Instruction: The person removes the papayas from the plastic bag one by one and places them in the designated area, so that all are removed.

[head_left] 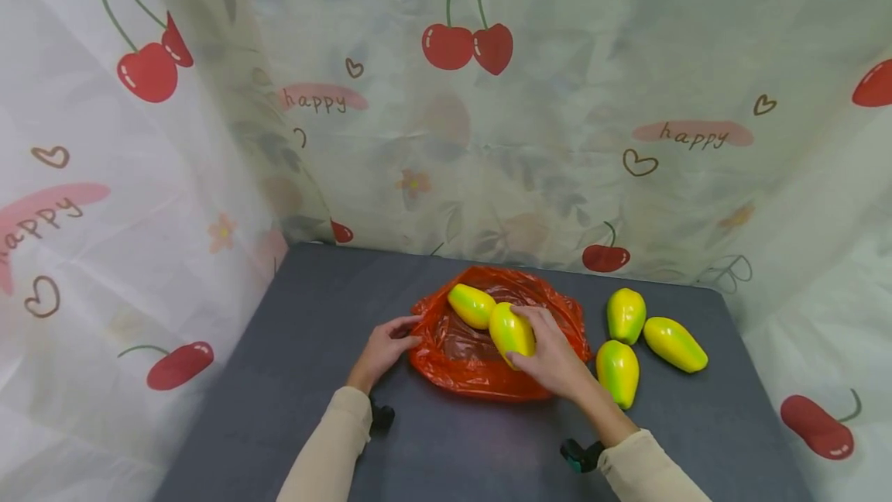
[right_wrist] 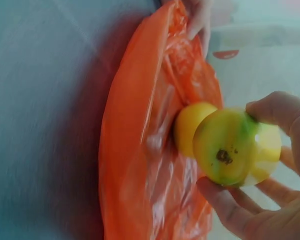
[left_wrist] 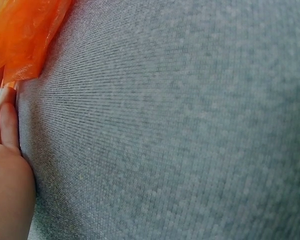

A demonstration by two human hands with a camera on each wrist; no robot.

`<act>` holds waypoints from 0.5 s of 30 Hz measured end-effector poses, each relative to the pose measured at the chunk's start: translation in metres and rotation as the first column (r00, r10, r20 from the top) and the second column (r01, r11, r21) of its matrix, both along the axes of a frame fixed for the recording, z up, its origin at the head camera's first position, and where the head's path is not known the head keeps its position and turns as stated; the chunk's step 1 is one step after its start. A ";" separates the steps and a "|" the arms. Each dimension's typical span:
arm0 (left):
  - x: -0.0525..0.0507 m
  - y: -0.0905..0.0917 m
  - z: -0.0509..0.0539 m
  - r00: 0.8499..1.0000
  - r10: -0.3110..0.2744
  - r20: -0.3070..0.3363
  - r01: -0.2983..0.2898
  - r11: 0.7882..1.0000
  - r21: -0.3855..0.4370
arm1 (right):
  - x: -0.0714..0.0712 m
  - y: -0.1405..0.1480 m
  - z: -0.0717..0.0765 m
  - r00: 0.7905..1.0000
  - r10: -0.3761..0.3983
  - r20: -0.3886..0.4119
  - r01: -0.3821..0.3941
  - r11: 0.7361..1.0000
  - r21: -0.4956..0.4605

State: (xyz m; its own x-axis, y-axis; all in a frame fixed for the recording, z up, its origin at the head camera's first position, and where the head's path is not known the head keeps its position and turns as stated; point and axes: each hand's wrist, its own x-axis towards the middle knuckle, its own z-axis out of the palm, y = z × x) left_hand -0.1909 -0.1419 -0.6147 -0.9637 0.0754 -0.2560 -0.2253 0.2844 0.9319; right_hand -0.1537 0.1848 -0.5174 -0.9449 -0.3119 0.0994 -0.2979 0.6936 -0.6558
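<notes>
A red plastic bag (head_left: 481,387) lies spread with its mouth up on the table. One yellow-green papaya (head_left: 471,306) is inside it, towards the back. Over the bag's opening my right hand (head_left: 554,355) grips a second papaya (head_left: 511,335), thumb on one side and fingers on the other. The right wrist view shows this held papaya (right_wrist: 230,150) with its dark-marked end towards the camera. My left hand (head_left: 383,348) is at the bag's left rim, the edge between thumb and fingers. In the left wrist view only part of the left hand (left_wrist: 10,165) and the bag (left_wrist: 27,37) show.
Right of the bag, three more papayas lie close together: one at the back (head_left: 626,316), one in front (head_left: 617,374), one farther right (head_left: 676,345). The dark grey tabletop (head_left: 279,409) is enclosed by a cherry-patterned curtain (head_left: 460,146) behind and at both sides.
</notes>
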 end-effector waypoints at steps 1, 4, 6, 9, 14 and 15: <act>0.000 0.000 0.000 1.000 -0.002 -0.001 0.002 1.000 -0.001 | 0.000 0.004 0.001 1.000 -0.002 0.000 0.002 1.000 0.004; 0.000 0.000 0.000 1.000 0.000 0.003 0.000 1.000 0.003 | 0.000 0.015 0.003 1.000 -0.009 -0.017 0.010 1.000 0.021; -0.001 0.000 -0.001 1.000 0.001 0.003 -0.001 1.000 0.003 | -0.001 0.022 0.005 0.999 -0.016 -0.037 0.017 0.999 0.031; -0.002 0.001 -0.001 1.000 0.005 0.003 -0.005 1.000 -0.004 | -0.002 0.033 0.008 0.998 -0.034 -0.051 0.037 0.998 0.051; -0.002 0.002 -0.002 1.000 0.012 0.003 -0.012 1.000 -0.024 | -0.002 0.050 0.011 0.997 -0.073 -0.026 0.075 0.995 0.062; -0.002 0.002 -0.002 1.000 0.011 -0.002 -0.011 1.000 -0.029 | -0.001 0.053 0.011 0.997 -0.078 -0.022 0.080 0.995 0.062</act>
State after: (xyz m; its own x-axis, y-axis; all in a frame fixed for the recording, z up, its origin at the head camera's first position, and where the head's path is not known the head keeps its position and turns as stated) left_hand -0.1932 -0.1400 -0.6169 -0.9650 0.0575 -0.2559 -0.2265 0.3089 0.9237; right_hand -0.1551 0.2380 -0.5062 -0.9650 -0.2424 0.1003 -0.2526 0.7552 -0.6049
